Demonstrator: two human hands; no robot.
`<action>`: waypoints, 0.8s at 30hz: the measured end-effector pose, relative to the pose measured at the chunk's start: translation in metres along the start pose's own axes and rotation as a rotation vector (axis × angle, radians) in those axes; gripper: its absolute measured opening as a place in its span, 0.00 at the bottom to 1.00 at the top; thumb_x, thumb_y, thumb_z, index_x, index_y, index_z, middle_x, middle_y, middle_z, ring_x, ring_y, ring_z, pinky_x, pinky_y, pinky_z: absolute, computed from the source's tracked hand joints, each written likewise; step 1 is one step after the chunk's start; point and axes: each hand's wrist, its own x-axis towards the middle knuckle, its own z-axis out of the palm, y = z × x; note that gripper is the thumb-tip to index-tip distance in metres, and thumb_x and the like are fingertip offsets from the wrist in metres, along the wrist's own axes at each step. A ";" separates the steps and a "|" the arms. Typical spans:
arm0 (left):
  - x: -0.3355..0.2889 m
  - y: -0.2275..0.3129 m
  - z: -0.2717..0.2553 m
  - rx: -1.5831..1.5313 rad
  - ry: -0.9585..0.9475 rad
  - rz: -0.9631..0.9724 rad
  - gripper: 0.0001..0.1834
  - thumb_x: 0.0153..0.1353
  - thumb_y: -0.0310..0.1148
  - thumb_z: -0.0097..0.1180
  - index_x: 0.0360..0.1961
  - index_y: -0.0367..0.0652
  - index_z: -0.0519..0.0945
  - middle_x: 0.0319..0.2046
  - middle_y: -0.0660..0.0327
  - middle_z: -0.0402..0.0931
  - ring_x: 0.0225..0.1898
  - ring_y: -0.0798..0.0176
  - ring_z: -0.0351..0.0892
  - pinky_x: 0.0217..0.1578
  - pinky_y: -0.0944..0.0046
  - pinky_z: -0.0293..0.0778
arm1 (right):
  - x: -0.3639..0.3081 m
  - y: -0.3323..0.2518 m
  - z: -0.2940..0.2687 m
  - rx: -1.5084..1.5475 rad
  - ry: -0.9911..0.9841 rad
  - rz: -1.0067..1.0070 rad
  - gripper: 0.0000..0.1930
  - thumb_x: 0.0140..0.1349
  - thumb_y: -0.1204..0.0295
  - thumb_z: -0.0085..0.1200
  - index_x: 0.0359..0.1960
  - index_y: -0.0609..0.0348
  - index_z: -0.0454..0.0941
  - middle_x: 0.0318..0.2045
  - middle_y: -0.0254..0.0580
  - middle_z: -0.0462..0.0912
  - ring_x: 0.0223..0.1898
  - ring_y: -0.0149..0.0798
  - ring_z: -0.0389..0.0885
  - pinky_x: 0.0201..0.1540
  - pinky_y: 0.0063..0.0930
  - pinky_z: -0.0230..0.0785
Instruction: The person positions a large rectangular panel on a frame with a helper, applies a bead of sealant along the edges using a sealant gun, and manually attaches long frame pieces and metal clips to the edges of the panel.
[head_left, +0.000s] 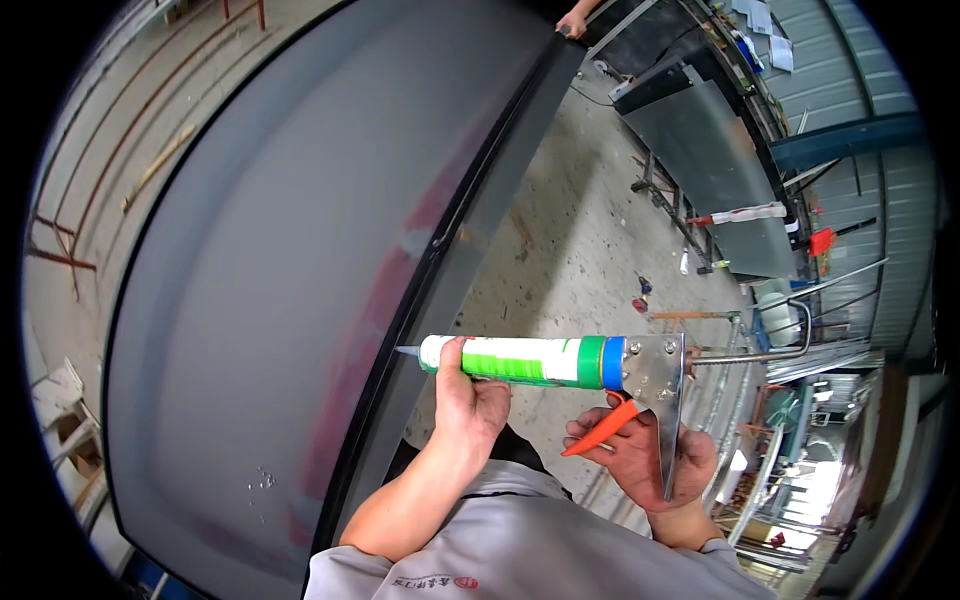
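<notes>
A caulking gun [655,375] lies level across the middle, loaded with a green and white sealant cartridge [520,360]. My left hand [470,400] supports the cartridge near its front, thumb over the top. Around the metal handle and orange trigger [605,428] at the rear is my right hand [655,460], its fingers loosely curled. The pale nozzle [407,350] points left and meets the black edge strip of a large dark grey panel [260,270]. A glossy dark line runs along that strip, away from the nozzle toward the far end.
Another person's hand [573,24] touches the panel's far corner. Beyond the concrete floor [560,230], a grey sheet [710,160] leans on a rack at the right. On it rests a red and white tube [740,214]. Metal rails [95,130] stand at the far left.
</notes>
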 end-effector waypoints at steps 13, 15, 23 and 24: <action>0.134 -0.228 0.049 0.388 -0.073 0.174 0.08 0.59 0.25 0.56 0.38 0.35 0.73 0.32 0.56 0.74 0.35 0.58 0.76 0.41 0.57 0.75 | -0.019 -0.112 -0.254 0.457 0.144 -0.081 0.40 0.48 0.63 0.53 0.66 0.62 0.59 0.65 0.59 0.59 0.72 0.65 0.49 0.74 0.62 0.34; 0.141 -0.247 0.056 0.409 -0.075 0.227 0.09 0.58 0.25 0.56 0.38 0.34 0.72 0.32 0.56 0.74 0.34 0.58 0.76 0.40 0.57 0.75 | -0.015 -0.128 -0.281 0.454 0.129 -0.039 0.40 0.47 0.66 0.51 0.66 0.63 0.59 0.65 0.60 0.59 0.72 0.65 0.48 0.74 0.62 0.34; 0.185 -0.275 0.138 0.390 -0.170 0.449 0.09 0.56 0.22 0.53 0.38 0.33 0.73 0.33 0.55 0.75 0.36 0.58 0.78 0.42 0.57 0.77 | 0.077 -0.217 -0.323 0.536 0.002 0.113 0.43 0.54 0.56 0.48 0.71 0.61 0.52 0.68 0.57 0.59 0.73 0.60 0.49 0.73 0.61 0.36; 0.198 -0.276 0.148 0.370 -0.186 0.463 0.09 0.56 0.22 0.53 0.38 0.33 0.73 0.33 0.55 0.75 0.36 0.58 0.78 0.42 0.57 0.77 | 0.094 -0.228 -0.327 0.583 -0.037 0.113 0.44 0.55 0.53 0.49 0.71 0.61 0.51 0.68 0.57 0.58 0.73 0.58 0.48 0.73 0.60 0.36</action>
